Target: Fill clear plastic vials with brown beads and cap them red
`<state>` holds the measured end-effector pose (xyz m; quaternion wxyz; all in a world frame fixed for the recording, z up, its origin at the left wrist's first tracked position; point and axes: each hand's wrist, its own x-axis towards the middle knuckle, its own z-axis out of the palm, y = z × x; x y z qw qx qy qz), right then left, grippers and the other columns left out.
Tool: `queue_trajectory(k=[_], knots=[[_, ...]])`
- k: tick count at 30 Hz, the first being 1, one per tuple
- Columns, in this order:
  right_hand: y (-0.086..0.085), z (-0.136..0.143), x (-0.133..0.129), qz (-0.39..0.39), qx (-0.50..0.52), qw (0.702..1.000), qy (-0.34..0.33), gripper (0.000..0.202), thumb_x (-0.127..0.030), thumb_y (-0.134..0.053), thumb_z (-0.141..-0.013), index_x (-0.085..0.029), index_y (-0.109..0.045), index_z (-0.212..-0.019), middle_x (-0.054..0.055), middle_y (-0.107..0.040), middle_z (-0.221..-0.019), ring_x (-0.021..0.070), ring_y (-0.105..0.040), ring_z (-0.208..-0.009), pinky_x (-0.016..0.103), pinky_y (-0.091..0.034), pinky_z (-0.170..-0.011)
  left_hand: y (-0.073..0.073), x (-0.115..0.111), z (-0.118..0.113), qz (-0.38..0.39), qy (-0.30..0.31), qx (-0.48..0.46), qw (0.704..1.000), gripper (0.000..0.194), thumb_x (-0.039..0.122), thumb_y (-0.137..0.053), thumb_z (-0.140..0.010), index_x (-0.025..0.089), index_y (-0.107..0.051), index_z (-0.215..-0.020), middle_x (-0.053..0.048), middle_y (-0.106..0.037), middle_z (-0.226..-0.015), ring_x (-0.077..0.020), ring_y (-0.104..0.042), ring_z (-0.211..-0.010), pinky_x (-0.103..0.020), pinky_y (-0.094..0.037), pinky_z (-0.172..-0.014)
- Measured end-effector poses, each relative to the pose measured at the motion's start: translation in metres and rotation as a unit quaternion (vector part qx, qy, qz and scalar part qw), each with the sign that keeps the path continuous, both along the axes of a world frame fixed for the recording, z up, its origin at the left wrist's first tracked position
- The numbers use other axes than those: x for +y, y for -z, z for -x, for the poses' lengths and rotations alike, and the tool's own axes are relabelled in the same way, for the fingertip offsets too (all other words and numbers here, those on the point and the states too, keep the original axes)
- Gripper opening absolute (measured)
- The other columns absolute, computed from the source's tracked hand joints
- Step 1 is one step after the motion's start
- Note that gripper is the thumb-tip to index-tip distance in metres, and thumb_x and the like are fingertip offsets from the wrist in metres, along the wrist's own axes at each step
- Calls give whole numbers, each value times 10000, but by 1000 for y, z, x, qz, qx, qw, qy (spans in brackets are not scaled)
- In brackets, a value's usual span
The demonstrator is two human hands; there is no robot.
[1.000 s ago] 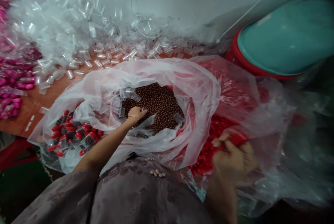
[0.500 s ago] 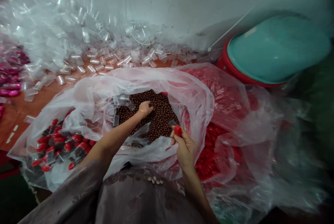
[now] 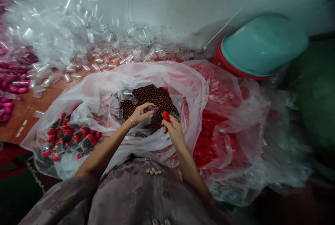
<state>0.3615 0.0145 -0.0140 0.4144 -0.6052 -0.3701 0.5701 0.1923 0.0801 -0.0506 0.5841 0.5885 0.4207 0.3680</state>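
Over a heap of round dark brown balls, my left hand is closed around a small clear container that looks dark inside; fingers partly cover it. My right hand, just to its right, pinches a red cap between thumb and fingers. A small gap separates the cap from the container. The balls lie in an opened white translucent bag, with several empty clear containers at the heap's left edge.
Red-capped filled containers lie at the left. Loose red caps fill a plastic bag on the right. Clear containers are piled along the wall, beside pink items. A teal basin stands at the back right.
My left hand has lifted out of the brown balls and turned, now showing the clear container. My right hand has brought the red cap closer to it. The whole view has shifted slightly.
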Motion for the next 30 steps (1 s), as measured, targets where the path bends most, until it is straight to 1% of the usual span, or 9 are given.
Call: queue_trajectory(k=[3,5,7,9,13,16,18,24,30], knots=[[1,-2,-3,-36,-53,998,-22,288,-367,-527,-744,-176,-568,-955,-44,-578,-669,66,-460,-410,194,-368,-394,-13,-17,0,57,15,-39,997,448,462,-622,-718,141,-569,-1025,-78,-615,-971,-161,-566,-885,-282,-445,-822],[2,-5,-5,-91,-142,985,-37,327,-351,-512,-779,-174,-571,-1047,-8,-632,-735,102,-543,-505,222,-445,-473,-20,-30,-1,95,19,-64,993,477,489,-627,-707,142,-551,-1025,-70,-606,-935,-146,-564,-831,-269,-459,-769],[3,-8,-6,-167,-248,953,-51,333,-313,-497,-812,-182,-579,-1106,35,-674,-876,142,-618,-698,266,-503,-644,-25,-43,-3,114,30,-75,990,481,493,-629,-705,138,-542,-1018,-56,-597,-885,-125,-556,-755,-248,-467,-693],[3,-8,-7,-238,-333,910,-73,326,-258,-466,-838,-190,-588,-1133,57,-672,-1010,164,-624,-858,298,-493,-787,-30,-54,-7,123,42,-73,989,475,500,-619,-709,132,-539,-998,-32,-583,-802,-101,-533,-655,-227,-457,-606],[0,-4,-14,-313,-448,826,-136,378,-150,-416,-843,-182,-578,-1183,69,-676,-1019,178,-613,-881,309,-476,-818,-33,-72,-12,137,26,-57,989,433,525,-584,-723,135,-521,-900,21,-530,-661,-64,-462,-514,-192,-392,-478],[0,1,-26,-324,-493,791,-159,392,-120,-389,-856,-192,-582,-1189,77,-673,-1012,180,-600,-851,319,-466,-813,-33,-84,-13,147,0,-33,989,419,527,-581,-725,139,-509,-867,29,-527,-643,-50,-446,-496,-175,-363,-452],[1,4,-35,-328,-490,790,-167,405,-118,-370,-864,-187,-563,-1213,92,-661,-1029,185,-595,-873,331,-468,-830,-34,-93,-13,150,-14,-26,988,428,533,-587,-718,137,-505,-859,31,-522,-629,-49,-450,-492,-170,-358,-445],[-1,9,-49,-354,-400,826,-182,456,-108,-342,-841,-153,-475,-1275,121,-623,-1109,193,-579,-1025,362,-490,-888,-41,-108,-14,177,-40,-69,981,471,581,-590,-684,146,-482,-829,49,-490,-582,-42,-427,-464,-173,-343,-434],[-7,17,-59,-344,-450,801,-196,406,-129,-360,-854,-116,-501,-1234,137,-641,-1100,201,-613,-990,356,-514,-861,-45,-108,1,189,21,-78,979,527,617,-621,-620,142,-492,-810,43,-485,-594,-56,-436,-497,-182,-360,-442]])
